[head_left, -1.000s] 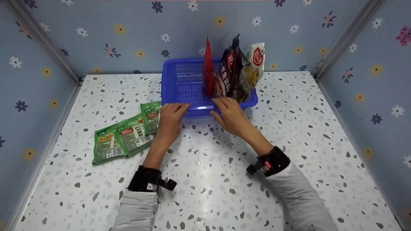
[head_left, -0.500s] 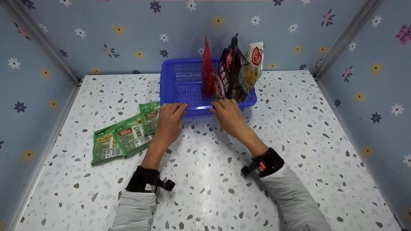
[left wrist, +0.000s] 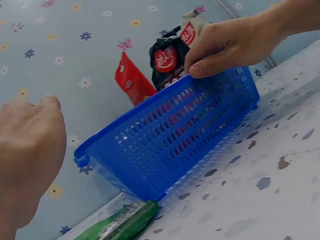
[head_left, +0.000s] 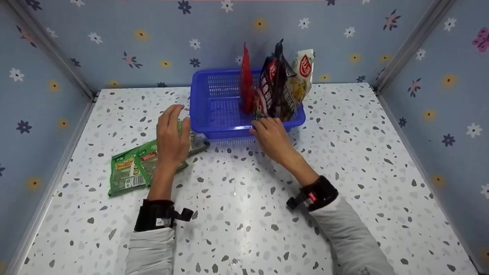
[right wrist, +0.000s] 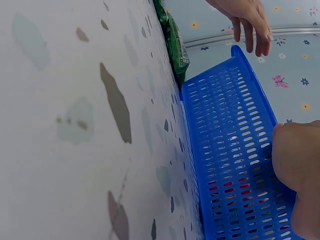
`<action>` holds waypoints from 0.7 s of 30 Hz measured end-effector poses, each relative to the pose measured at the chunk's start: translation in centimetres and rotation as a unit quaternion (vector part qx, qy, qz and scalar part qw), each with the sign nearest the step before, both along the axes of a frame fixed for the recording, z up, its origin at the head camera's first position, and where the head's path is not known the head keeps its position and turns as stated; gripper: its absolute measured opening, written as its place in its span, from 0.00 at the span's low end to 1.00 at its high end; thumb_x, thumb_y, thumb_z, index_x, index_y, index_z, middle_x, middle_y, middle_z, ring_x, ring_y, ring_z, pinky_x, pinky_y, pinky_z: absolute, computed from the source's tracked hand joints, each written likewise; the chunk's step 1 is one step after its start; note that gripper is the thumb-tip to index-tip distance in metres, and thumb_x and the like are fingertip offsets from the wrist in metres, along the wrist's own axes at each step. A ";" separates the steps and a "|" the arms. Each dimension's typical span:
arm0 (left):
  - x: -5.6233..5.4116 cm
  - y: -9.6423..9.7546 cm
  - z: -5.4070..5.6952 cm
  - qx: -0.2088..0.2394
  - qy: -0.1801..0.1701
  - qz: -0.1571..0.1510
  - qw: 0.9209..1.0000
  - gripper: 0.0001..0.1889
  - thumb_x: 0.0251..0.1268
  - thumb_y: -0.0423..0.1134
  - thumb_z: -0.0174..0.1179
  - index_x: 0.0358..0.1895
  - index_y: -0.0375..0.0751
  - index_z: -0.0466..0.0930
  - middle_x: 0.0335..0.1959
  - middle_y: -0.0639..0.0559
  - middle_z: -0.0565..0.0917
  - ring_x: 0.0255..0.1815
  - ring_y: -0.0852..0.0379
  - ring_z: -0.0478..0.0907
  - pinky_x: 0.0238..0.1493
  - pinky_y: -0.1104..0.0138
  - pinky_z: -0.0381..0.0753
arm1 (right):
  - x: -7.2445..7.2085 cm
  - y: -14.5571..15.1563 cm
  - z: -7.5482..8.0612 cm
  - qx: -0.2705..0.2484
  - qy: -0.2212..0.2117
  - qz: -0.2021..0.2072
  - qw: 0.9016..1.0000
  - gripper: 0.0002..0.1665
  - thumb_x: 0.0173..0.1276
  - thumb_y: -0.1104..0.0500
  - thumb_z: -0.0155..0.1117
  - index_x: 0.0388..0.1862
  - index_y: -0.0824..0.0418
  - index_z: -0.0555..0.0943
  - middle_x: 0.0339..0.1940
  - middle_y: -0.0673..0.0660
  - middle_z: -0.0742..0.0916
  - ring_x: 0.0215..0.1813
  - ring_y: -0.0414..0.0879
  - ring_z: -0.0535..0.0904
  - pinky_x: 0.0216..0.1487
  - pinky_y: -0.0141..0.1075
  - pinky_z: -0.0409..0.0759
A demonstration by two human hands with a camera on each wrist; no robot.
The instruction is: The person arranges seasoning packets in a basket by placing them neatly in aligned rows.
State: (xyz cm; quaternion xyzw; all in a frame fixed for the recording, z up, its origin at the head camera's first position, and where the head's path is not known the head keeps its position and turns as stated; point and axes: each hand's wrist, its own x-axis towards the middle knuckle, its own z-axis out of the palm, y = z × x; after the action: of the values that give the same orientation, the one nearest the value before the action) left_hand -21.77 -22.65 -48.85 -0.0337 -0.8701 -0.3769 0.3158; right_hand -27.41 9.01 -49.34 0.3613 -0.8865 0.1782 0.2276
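A blue plastic basket (head_left: 199,103) stands near the back wall. My right hand (head_left: 273,139) grips its front rim, thumb on the outer side and fingers over the edge, as the left wrist view (left wrist: 235,47) also shows. Inside, on the right half, stand a red pouch (head_left: 247,88), a dark pouch (head_left: 266,91) and a pale-topped pouch (head_left: 304,74). Off the basket's left side, my left hand (head_left: 172,137) is raised with fingers extended and nothing in it. Below it lie several green seasoning packets (head_left: 124,172), overlapping each other and partly hidden by this hand.
The speckled white tabletop (head_left: 237,214) meets a flowered back wall (head_left: 160,30) right behind the basket. Side panels (head_left: 431,114) close in the left and right. Each wrist wears a black strap (head_left: 323,193) with a small camera.
My left hand has let go of the basket's front rim and moved left over the green packets. The nearest packet now shows at the basket's front left corner. My right hand stays on the rim.
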 end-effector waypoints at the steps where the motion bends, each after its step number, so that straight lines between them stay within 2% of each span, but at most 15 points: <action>1: 0.1 -0.6 0.1 0.013 -0.015 0.009 1.000 0.26 0.92 0.46 0.50 0.78 0.35 0.78 0.79 0.34 0.78 0.83 0.35 0.73 0.87 0.40 0.69 | 0.0 0.0 0.0 0.000 -0.001 0.000 1.000 0.22 0.92 0.51 0.57 0.63 0.67 0.87 0.56 0.63 0.94 0.57 0.60 0.89 0.59 0.52 0.82; 5: 0.4 -2.4 -0.1 0.059 -0.079 0.039 0.994 0.28 0.93 0.50 0.49 0.81 0.36 0.75 0.83 0.34 0.74 0.86 0.33 0.69 0.87 0.37 0.68 | -0.1 0.1 -0.1 0.000 -0.002 0.002 1.000 0.23 0.92 0.50 0.56 0.64 0.67 0.87 0.55 0.63 0.94 0.56 0.60 0.89 0.60 0.52 0.82; 9: 0.5 -3.4 -0.9 0.062 -0.157 0.069 0.983 0.31 0.92 0.52 0.51 0.83 0.34 0.71 0.85 0.31 0.70 0.88 0.28 0.65 0.88 0.34 0.64 | -0.1 0.2 -0.1 -0.001 -0.004 0.005 1.000 0.23 0.92 0.50 0.57 0.63 0.67 0.87 0.55 0.63 0.94 0.56 0.60 0.89 0.60 0.52 0.82; 13: 0.3 -3.8 -1.5 0.037 -0.230 0.098 0.968 0.36 0.88 0.54 0.57 0.85 0.31 0.67 0.85 0.27 0.69 0.87 0.25 0.64 0.89 0.34 0.63 | -0.1 0.1 -0.2 -0.004 -0.001 0.005 1.000 0.22 0.92 0.51 0.58 0.63 0.67 0.87 0.55 0.63 0.94 0.56 0.60 0.89 0.59 0.52 0.82; 17: 0.3 -4.0 -2.2 -0.005 -0.275 0.121 0.954 0.45 0.80 0.61 0.63 0.86 0.30 0.65 0.83 0.24 0.72 0.83 0.23 0.69 0.86 0.31 0.66 | -0.1 0.0 -0.1 -0.003 0.013 0.000 1.000 0.20 0.91 0.52 0.59 0.61 0.67 0.88 0.54 0.63 0.94 0.56 0.60 0.89 0.58 0.52 0.82; 21: 0.4 -3.7 -2.9 -0.042 -0.315 0.130 0.939 0.58 0.71 0.70 0.68 0.87 0.28 0.61 0.82 0.21 0.71 0.81 0.21 0.69 0.85 0.29 0.62 | 0.1 0.0 0.0 0.003 0.010 -0.004 1.000 0.21 0.92 0.51 0.58 0.62 0.67 0.88 0.54 0.63 0.94 0.56 0.60 0.89 0.59 0.52 0.81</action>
State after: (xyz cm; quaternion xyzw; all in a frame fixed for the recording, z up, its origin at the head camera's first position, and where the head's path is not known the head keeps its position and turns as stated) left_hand -21.41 -26.30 -51.71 0.1871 -0.9370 -0.2867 0.0701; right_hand -27.29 9.03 -49.33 0.3601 -0.8862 0.1705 0.2364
